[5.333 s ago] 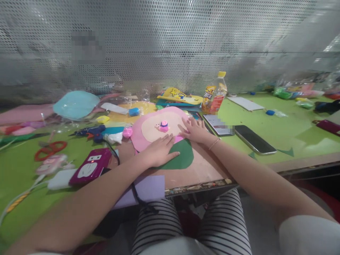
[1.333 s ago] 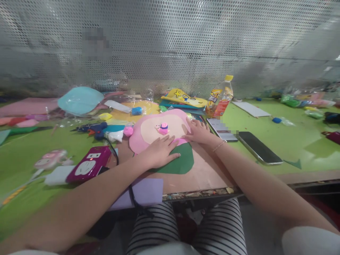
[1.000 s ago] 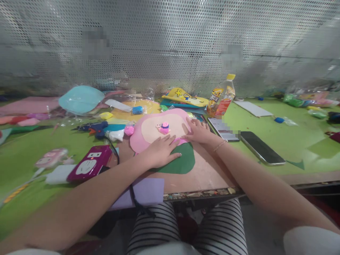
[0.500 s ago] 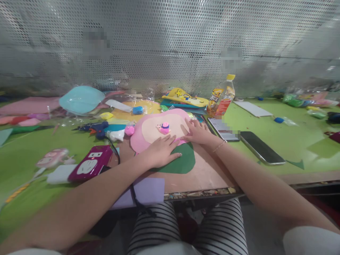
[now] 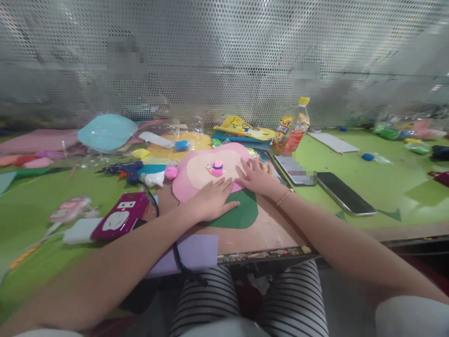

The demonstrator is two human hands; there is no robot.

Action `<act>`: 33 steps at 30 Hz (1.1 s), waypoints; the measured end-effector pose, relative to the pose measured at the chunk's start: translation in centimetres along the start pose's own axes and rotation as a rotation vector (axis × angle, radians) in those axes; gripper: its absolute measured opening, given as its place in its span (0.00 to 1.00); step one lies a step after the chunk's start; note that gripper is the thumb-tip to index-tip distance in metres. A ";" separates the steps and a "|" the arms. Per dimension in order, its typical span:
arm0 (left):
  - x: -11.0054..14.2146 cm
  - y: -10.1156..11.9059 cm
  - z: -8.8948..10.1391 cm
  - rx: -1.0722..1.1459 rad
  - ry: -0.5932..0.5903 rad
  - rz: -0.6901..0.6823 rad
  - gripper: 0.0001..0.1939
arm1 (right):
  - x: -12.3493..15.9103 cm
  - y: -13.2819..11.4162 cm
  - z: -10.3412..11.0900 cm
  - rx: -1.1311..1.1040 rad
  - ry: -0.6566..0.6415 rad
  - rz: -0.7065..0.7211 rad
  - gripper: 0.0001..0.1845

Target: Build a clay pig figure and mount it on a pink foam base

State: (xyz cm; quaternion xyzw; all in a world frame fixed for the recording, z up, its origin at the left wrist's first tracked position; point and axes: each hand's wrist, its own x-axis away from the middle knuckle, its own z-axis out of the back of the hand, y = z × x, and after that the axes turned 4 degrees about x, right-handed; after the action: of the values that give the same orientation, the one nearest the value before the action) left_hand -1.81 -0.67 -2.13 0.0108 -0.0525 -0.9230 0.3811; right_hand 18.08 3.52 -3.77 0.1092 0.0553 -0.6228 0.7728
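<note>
A pink foam shape (image 5: pixel 182 183) with a lighter peach centre (image 5: pixel 201 169) lies on a brown board (image 5: pixel 270 224), overlapping a dark green foam piece (image 5: pixel 242 216). A small pink and blue clay figure (image 5: pixel 216 168) sits on the peach centre. My left hand (image 5: pixel 209 200) lies flat, fingers spread, across the near edge of the pink shape and the green piece. My right hand (image 5: pixel 257 176) rests palm down on the pink shape's right edge, a thin bracelet on its wrist. Neither hand holds anything.
A blue glue gun (image 5: pixel 122 169), a magenta power strip (image 5: pixel 119 221) and clay lumps lie to the left. A drink bottle (image 5: pixel 293 126) and two phones (image 5: pixel 343 193) lie to the right. A perforated metal screen (image 5: pixel 224 61) closes the back. A lilac sheet (image 5: pixel 196 250) hangs over the near edge.
My right hand has slid slightly left and nearer on the pink shape. My left hand stays pressed in place. The view has shifted a little.
</note>
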 end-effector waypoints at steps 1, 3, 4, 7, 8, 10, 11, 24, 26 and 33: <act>0.0 0.0 0.0 -0.001 -0.002 -0.001 0.38 | 0.1 0.0 0.0 0.002 -0.006 0.004 0.41; 0.0 0.0 0.0 -0.005 -0.003 -0.003 0.38 | 0.3 0.0 0.1 -0.011 -0.006 0.003 0.41; 0.0 -0.1 0.0 -0.006 -0.005 -0.002 0.37 | 0.4 0.0 0.1 -0.021 -0.004 0.001 0.41; 0.1 -0.1 0.1 -0.004 -0.019 -0.001 0.38 | 0.6 0.1 0.3 -0.047 -0.016 0.007 0.41; 0.1 -0.1 0.1 -0.001 -0.023 -0.001 0.38 | 0.6 0.2 0.3 -0.049 -0.019 0.008 0.41; 0.1 -0.1 0.1 0.004 -0.028 0.000 0.38 | 0.7 0.4 0.3 -0.048 -0.026 0.005 0.40; 0.1 -0.1 0.2 0.005 -0.029 0.001 0.38 | 0.7 0.5 0.3 -0.048 -0.032 0.002 0.40; 0.1 -0.3 0.1 0.000 -0.024 -0.006 0.38 | 1.2 0.8 0.1 0.042 0.076 -0.044 0.34; 0.1 -0.3 0.2 0.004 -0.023 0.001 0.39 | 1.4 0.5 0.3 0.070 0.162 -0.041 0.33; 0.1 0.2 0.6 0.027 -0.013 0.059 0.41 | 1.6 -2.2 1.0 0.025 0.240 0.029 0.35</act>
State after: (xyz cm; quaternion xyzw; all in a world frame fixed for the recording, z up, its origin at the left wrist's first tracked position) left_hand -1.78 -0.84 -1.54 0.0084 -0.0676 -0.9107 0.4074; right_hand 16.19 1.28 -3.34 0.1932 0.1380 -0.5946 0.7682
